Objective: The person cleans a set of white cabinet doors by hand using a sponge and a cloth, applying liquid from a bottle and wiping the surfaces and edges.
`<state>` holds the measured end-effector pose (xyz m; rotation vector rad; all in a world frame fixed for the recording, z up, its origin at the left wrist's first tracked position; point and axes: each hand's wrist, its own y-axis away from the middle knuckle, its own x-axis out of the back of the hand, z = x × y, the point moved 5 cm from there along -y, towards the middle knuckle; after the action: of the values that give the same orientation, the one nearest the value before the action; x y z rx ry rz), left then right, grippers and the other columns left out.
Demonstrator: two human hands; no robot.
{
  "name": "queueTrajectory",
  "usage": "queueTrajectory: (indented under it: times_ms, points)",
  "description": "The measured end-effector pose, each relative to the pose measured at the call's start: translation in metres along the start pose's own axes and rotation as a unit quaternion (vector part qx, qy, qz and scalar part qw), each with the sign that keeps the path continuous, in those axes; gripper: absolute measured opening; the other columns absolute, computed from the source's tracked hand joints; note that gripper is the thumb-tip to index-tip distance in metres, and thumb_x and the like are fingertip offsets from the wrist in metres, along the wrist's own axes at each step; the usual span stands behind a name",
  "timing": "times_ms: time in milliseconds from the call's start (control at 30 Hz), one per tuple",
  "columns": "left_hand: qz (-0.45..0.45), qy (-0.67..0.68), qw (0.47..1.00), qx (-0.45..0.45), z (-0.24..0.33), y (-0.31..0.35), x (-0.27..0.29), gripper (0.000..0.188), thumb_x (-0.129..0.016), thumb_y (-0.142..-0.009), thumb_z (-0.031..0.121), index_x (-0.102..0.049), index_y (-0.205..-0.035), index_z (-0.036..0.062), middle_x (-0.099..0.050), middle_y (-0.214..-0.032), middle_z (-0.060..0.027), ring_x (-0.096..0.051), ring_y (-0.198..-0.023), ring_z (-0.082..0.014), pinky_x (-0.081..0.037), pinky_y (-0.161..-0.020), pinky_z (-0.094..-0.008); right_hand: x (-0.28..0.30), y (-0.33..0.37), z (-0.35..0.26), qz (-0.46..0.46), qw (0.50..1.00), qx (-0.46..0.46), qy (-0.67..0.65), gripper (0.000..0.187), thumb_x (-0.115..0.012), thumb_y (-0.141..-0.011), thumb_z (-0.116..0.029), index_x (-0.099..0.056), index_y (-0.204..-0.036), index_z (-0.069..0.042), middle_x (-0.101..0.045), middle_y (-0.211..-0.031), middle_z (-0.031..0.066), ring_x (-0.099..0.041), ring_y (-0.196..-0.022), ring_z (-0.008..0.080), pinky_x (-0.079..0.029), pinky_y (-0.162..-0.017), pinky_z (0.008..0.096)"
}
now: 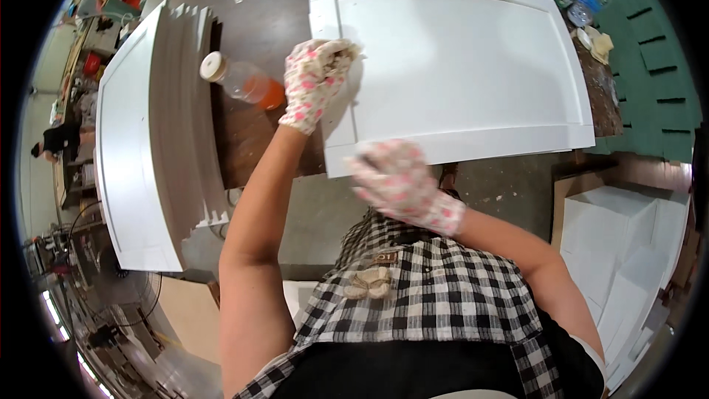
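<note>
Left hand (pixel 316 83) first: gloved in white with pink spots, it is curled closed around what looks like a crumpled pale wad (pixel 355 51), over the left frame strip of the white panel (pixel 461 66). Right hand (pixel 397 181), gloved alike, is blurred by the panel's near-left corner; I cannot tell how wide its fingers are, or whether it touches the panel. That panel lies flat on my brown bench (pixel 247 144), its near edge at or slightly past the bench's near edge. I judge it stiff and, being so broad, fairly heavy and awkward to tip one-handed. Its face looks smooth, so my cloth gloves might slip on it, and the crisp corners and white finish would probably chip or scuff if knocked. I would take hold by the raised outer frame at both short sides, fingers underneath, rather than press on the recessed middle. Left of it on the bench is a bottle (pixel 251 89) of orange liquid, then a stack of white panels (pixel 133 140) beyond; clear bottles (pixel 580 7) crowd the bench's far-right corner.
</note>
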<state>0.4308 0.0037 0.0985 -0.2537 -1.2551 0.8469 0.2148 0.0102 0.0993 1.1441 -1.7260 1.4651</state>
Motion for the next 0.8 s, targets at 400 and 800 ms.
queueTrajectory:
  times_ms: [400, 800]
  points:
    - [-0.024, -0.002, 1.000, -0.019, 0.001, 0.001, 0.009, 0.019, -0.066, -0.087, 0.028, -0.072, -0.098, 0.0138, -0.069, -0.096, -0.0074, -0.062, -0.093, -0.0292, -0.050, -0.084, -0.0388, 0.077, 0.092, 0.089, 0.132, 0.955, -0.173, 0.203, 0.032, -0.073, -0.078, -0.020, -0.066, -0.108, -0.010, -0.058, -0.106, 0.0092, -0.054, -0.099, 0.0257, -0.046, -0.082, 0.0415]
    - [0.006, -0.023, 1.000, -0.013, 0.067, -0.021, -0.025, 0.016, -0.071, -0.082, 0.015, -0.069, -0.098, 0.0116, -0.067, -0.097, -0.0071, -0.061, -0.094, -0.0275, -0.048, -0.085, -0.0384, 0.187, 0.185, 0.226, 0.067, 0.926, -0.228, 0.294, 0.034, -0.068, -0.079, -0.031, -0.065, -0.109, -0.016, -0.055, -0.120, 0.0080, -0.050, -0.112, 0.0284, -0.039, -0.097, 0.0494]
